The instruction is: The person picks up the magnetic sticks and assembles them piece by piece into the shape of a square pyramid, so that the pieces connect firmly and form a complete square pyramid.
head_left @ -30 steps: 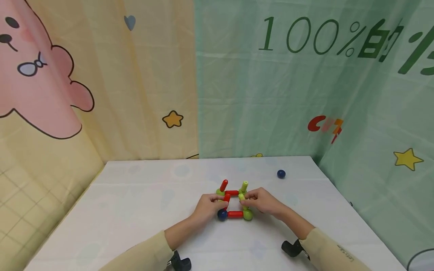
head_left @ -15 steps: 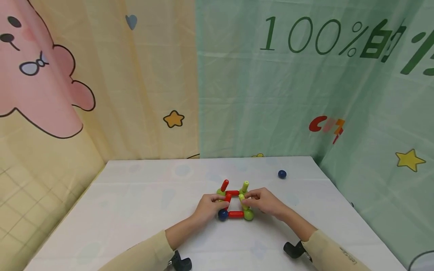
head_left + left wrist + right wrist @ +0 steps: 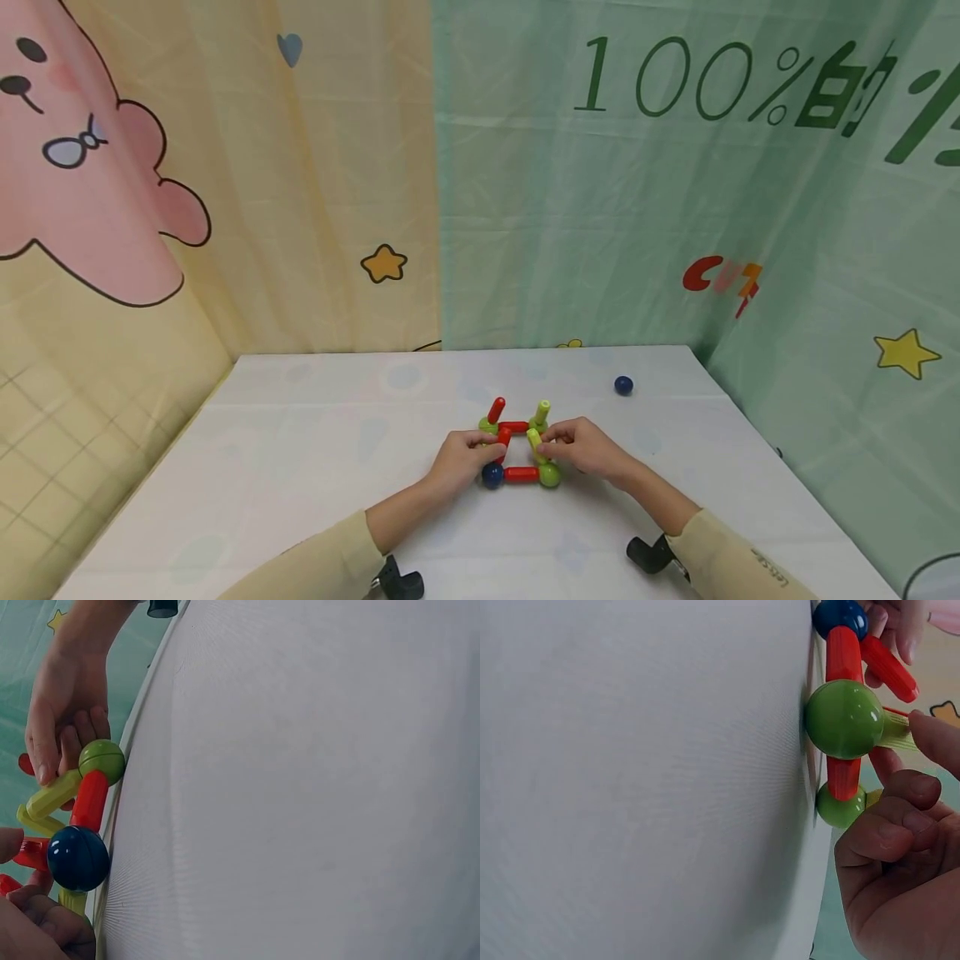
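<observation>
A toy frame of balls and rods stands on the white table, with a navy ball (image 3: 492, 476) at its front left and a green ball (image 3: 550, 475) at its front right. A red crossbar rod (image 3: 521, 474) joins these two. My left hand (image 3: 459, 460) pinches the red rod (image 3: 503, 443) rising from the navy ball. Between thumb and fingers of my right hand (image 3: 588, 447) is the lime rod (image 3: 536, 442) that slants up from the green ball; the right wrist view shows this lime rod (image 3: 897, 730) too. The fingers partly hide the frame's sides.
At the frame's back, a red rod (image 3: 496, 410) and a lime rod (image 3: 542, 412) stick up from two more green balls. A loose navy ball (image 3: 623, 386) lies toward the table's far right. Printed curtains (image 3: 337, 183) hang behind the table (image 3: 315, 467).
</observation>
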`<state>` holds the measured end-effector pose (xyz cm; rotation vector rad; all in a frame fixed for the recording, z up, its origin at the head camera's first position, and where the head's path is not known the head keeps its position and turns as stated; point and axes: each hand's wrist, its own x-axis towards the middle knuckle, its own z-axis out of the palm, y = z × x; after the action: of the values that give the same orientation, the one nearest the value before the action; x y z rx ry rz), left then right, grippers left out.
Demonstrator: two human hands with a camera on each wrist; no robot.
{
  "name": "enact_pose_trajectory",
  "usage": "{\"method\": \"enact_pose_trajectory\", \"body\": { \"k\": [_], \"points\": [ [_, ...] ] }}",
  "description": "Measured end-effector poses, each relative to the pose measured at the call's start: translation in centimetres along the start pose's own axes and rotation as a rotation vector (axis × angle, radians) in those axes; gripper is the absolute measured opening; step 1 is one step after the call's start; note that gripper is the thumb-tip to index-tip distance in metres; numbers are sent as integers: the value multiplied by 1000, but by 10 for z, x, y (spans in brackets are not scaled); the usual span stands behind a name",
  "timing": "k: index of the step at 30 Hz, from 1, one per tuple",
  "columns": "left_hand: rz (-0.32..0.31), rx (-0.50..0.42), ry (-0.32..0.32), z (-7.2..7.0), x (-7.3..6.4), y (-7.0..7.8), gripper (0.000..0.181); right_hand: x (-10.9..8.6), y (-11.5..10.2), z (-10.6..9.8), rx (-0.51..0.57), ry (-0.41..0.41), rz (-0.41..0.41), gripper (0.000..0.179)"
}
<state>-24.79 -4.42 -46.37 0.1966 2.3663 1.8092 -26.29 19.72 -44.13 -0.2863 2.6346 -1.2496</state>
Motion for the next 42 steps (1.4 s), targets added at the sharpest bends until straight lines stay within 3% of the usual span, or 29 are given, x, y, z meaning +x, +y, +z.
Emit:
{"method": "enact_pose_trajectory", "body": {
  "k": [3,7,11,18,25,42],
  "points": [
    [12,31,62,0,3,-1,24,-1,0,-3,-9,63,10,20],
    [24,64,163,-3,8,1,19,2,1,-7,-36,211,27,13],
    [57,87,211,-6,16,4,19,9,1,-7,-68,288,6,22],
    [93,172,191,-6,33,9,39,19,-3,-2,-90,269,-53,36],
    [111,268,189,-5,40,6,32,24,-3,0,-124,278,-78,32],
    [158,243,111,-11,37,-1,29,22,-17,4,-403,248,-218,27]
  ]
}}
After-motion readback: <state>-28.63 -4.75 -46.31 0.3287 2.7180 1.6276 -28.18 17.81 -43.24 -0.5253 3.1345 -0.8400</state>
